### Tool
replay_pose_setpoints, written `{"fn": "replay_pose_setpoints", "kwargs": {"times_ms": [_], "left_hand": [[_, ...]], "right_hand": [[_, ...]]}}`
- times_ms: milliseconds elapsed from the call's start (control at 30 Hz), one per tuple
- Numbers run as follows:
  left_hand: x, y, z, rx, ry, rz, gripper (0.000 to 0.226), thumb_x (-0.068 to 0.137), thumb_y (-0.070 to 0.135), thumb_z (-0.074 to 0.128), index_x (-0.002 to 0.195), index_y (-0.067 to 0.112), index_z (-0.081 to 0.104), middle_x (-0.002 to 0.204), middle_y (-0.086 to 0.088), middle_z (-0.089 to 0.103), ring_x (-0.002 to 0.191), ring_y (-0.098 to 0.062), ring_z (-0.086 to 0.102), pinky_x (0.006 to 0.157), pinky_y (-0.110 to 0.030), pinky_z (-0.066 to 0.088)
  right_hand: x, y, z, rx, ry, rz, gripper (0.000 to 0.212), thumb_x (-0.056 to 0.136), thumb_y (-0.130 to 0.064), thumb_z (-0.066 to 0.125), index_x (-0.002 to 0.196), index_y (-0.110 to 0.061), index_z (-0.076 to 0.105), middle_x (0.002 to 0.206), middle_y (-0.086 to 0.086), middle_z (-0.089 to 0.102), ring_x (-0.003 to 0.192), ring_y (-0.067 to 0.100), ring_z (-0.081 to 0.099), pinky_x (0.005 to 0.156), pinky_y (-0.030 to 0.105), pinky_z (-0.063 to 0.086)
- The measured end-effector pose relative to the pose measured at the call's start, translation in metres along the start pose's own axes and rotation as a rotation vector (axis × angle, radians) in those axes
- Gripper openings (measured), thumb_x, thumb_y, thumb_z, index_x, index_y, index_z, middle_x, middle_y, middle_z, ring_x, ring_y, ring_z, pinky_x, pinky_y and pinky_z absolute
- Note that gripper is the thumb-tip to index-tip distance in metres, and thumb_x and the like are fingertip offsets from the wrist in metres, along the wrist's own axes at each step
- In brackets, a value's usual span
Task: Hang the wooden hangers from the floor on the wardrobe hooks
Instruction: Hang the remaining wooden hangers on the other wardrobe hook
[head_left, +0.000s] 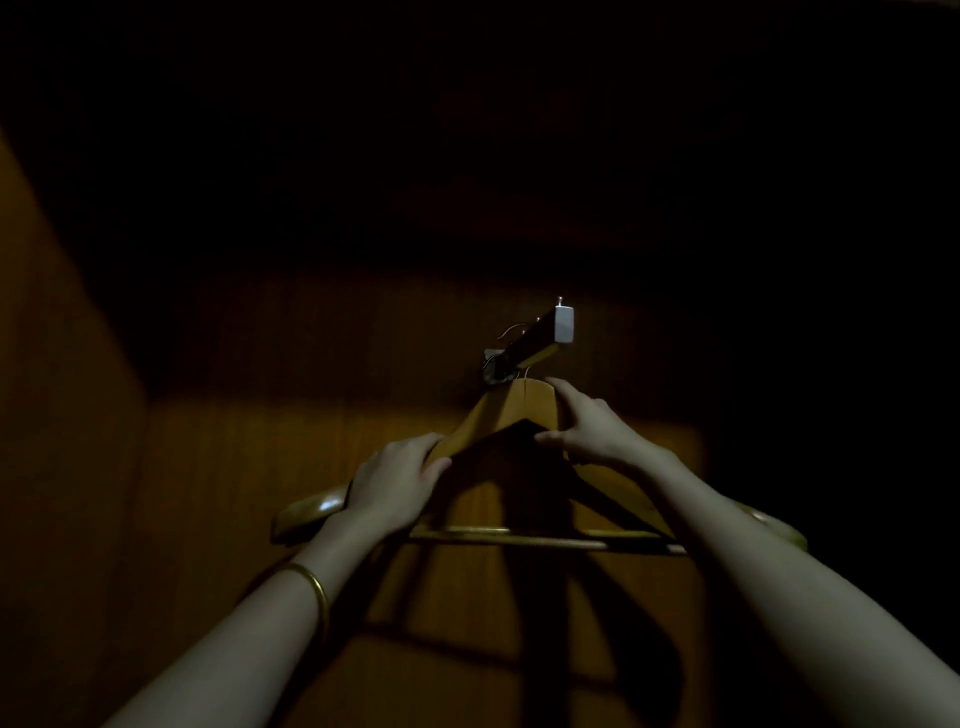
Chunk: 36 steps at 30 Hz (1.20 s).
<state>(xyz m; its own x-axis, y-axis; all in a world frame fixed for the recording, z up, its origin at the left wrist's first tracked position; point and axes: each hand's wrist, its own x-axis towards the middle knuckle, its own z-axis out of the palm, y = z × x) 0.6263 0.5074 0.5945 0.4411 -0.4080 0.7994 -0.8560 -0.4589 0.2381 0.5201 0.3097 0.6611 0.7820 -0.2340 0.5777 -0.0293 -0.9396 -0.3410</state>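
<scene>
Inside a dim wardrobe, the left hand (397, 480), a bangle (317, 592) on its wrist, curls its fingers over the left shoulder of a wooden hanger (498, 415). The hanger is raised with its peak just below a projecting rail (540, 338) on the back wall. The right hand (587, 426) pinches the hanger beside the peak. Whether its wire hook has caught is hidden. The step looks best done by keeping the hanger level and releasing only once its weight rests on the rail.
</scene>
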Motion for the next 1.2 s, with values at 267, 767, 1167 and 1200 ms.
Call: {"fn": "replay_pose_setpoints", "kwargs": {"times_ms": [267, 767, 1167, 1200], "left_hand": [[-0.023, -0.031, 0.020, -0.110, -0.010, -0.058, 0.034, 0.091, 0.032, 0.050, 0.125, 0.025, 0.051, 0.098, 0.005, 0.064, 0.078, -0.013, 0.059, 0.065, -0.025, 0.045], [-0.021, -0.031, 0.045, -0.081, 0.155, -0.110, 0.025, 0.085, 0.032, 0.060, 0.108, 0.022, 0.059, 0.111, 0.004, 0.056, 0.108, -0.015, 0.045, 0.083, -0.025, 0.036], [-0.023, -0.040, 0.032, -0.168, 0.163, -0.108, 0.027, 0.086, 0.023, 0.059, 0.111, 0.014, 0.058, 0.114, -0.004, 0.053, 0.111, -0.021, 0.044, 0.090, -0.028, 0.035], [-0.024, -0.040, 0.031, -0.174, 0.142, -0.108, 0.027, 0.087, 0.020, 0.059, 0.113, 0.014, 0.057, 0.115, -0.004, 0.053, 0.112, -0.021, 0.044, 0.092, -0.029, 0.035]], "right_hand": [[-0.001, 0.001, 0.033, -0.050, -0.063, -0.042, 0.093, 0.086, -0.021, 0.062, 0.144, -0.041, -0.008, 0.144, 0.016, 0.038, 0.119, 0.029, 0.052, 0.099, 0.041, 0.047], [-0.015, 0.008, 0.046, -0.340, 0.175, -0.015, 0.087, 0.088, -0.025, 0.059, 0.144, -0.042, -0.005, 0.127, 0.014, 0.038, 0.109, 0.025, 0.046, 0.087, 0.034, 0.046], [-0.020, 0.000, 0.051, -0.340, 0.171, 0.013, 0.094, 0.085, -0.030, 0.062, 0.143, -0.043, -0.011, 0.120, 0.014, 0.045, 0.100, 0.024, 0.052, 0.082, 0.038, 0.052], [-0.021, 0.001, 0.051, -0.340, 0.176, 0.016, 0.091, 0.088, -0.027, 0.059, 0.143, -0.043, -0.012, 0.120, 0.014, 0.046, 0.099, 0.024, 0.052, 0.081, 0.037, 0.052]]}}
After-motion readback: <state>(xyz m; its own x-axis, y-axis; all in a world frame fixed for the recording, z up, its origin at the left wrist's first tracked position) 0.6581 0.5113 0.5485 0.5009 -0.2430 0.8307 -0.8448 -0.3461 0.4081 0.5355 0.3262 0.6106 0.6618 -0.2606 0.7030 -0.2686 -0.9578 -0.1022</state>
